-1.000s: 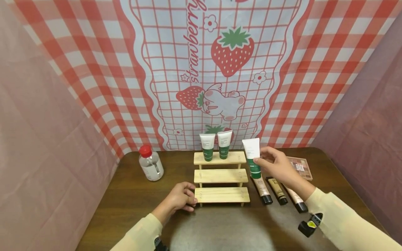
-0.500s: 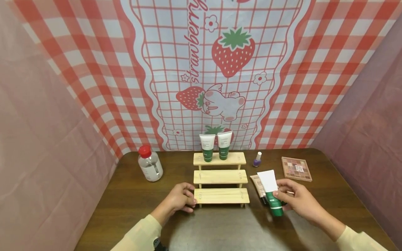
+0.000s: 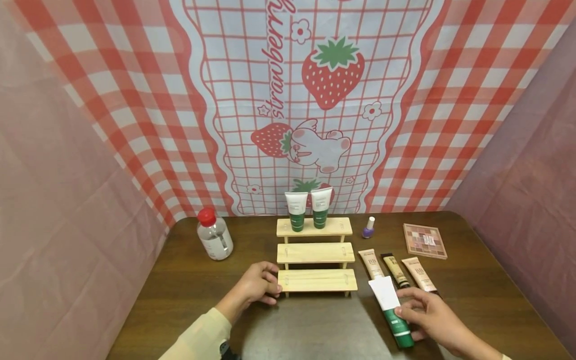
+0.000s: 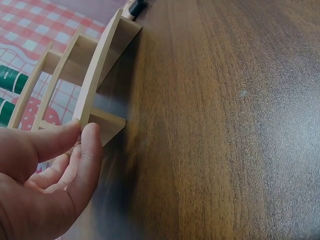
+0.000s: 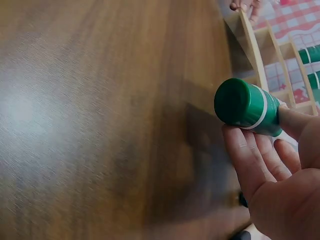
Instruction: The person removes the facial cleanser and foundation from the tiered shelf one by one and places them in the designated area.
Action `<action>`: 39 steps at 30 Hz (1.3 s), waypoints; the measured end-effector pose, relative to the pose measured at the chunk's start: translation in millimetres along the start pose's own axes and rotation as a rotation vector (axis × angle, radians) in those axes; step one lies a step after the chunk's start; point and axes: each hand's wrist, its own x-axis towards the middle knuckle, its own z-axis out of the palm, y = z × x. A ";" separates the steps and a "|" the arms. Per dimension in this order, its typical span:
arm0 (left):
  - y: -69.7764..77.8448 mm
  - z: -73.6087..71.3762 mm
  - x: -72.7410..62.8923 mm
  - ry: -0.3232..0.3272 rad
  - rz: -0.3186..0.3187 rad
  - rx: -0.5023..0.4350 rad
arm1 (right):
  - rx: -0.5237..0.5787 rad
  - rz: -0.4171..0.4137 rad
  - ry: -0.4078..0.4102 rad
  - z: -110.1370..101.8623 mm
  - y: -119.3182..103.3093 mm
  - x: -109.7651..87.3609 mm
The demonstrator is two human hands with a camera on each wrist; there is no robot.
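Observation:
My right hand (image 3: 429, 317) holds a white and green squeeze tube (image 3: 392, 312) between thumb and fingers, tilted above the right front of the table. Its green cap (image 5: 234, 102) faces the camera in the right wrist view. At the left end of the three-step wooden stand (image 3: 317, 281), my left hand (image 3: 256, 284) pinches the lowest board, as the thumb and forefinger (image 4: 91, 150) show in the left wrist view. Two matching tubes, one on the left (image 3: 296, 211) and one on the right (image 3: 321, 207), stand upright on the top step.
Right of the stand lie a BB cream tube (image 3: 371, 264), a gold and black tube (image 3: 396, 270) and another BB tube (image 3: 419, 274). Behind them are purple nail polish (image 3: 368, 228) and an eyeshadow palette (image 3: 425, 241). A red-capped bottle (image 3: 215, 235) stands left.
My right hand has carried the tube from beside the stand's top step toward the table's front right, uncovering the nail polish and palette. My left hand stays at the stand.

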 end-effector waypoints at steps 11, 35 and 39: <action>4.1 0.9 -2.2 0.001 -0.001 0.008 | 0.027 0.050 -0.022 10.8 10.5 -3.0; 4.3 2.9 -5.0 0.014 -0.007 0.006 | -0.185 0.096 0.059 23.4 7.5 -4.3; 5.6 3.2 -5.6 0.012 -0.001 0.010 | -0.201 0.100 0.068 24.2 6.5 -5.1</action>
